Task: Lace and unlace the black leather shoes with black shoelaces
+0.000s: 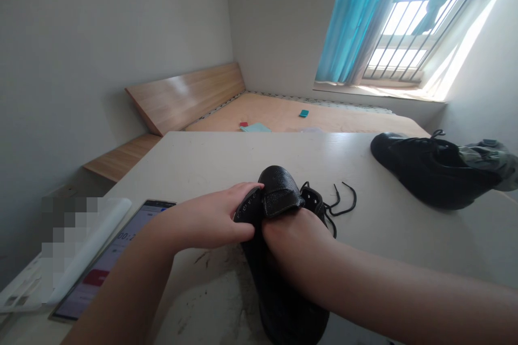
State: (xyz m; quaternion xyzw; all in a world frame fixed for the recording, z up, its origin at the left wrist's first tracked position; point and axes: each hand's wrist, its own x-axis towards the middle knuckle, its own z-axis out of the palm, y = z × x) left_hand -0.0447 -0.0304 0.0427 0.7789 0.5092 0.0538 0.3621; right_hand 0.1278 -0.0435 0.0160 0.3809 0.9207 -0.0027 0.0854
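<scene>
A black leather shoe (289, 310) lies on the white table with its heel toward me. Its tongue (279, 188) stands up, and the loose black laces (346, 199) trail onto the table at the right. My left hand (222, 215) pinches the left eyelet flap of the shoe between thumb and fingers. My right hand (291, 237) reaches into the shoe opening under the tongue; its fingers are hidden inside.
Another black shoe (421, 172) with grey-green material in its opening rests at the table's right. A phone (109, 259) and a white object (93, 242) lie at the left. Beyond the table (202, 156) are a bed (343, 113) and a window.
</scene>
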